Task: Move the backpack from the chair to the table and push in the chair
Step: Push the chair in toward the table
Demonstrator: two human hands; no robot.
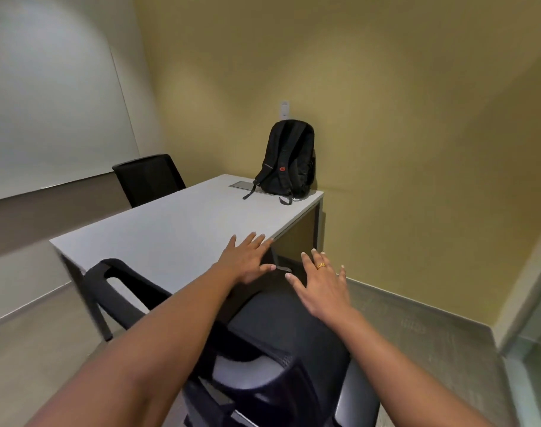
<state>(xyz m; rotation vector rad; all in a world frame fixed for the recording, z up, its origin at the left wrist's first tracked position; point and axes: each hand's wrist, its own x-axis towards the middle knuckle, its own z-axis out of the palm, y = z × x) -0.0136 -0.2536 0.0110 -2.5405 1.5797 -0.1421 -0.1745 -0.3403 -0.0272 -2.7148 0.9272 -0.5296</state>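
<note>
A black backpack [289,160] stands upright at the far right corner of the white table [170,232], leaning against the yellow wall, straps facing me. A black office chair [281,331] with armrests stands at the table's near edge, directly below me, its seat bare. My left hand [247,260] hovers with fingers spread over the table's edge and the chair seat. Above the seat, my right hand [321,288], wearing a gold ring, is also spread open. Neither hand holds anything.
A second black chair [149,178] sits tucked in at the table's far left side. A whiteboard [47,103] covers the left wall. A grey cable hatch [243,184] lies in the tabletop by the backpack. A glass partition [534,334] stands at the right.
</note>
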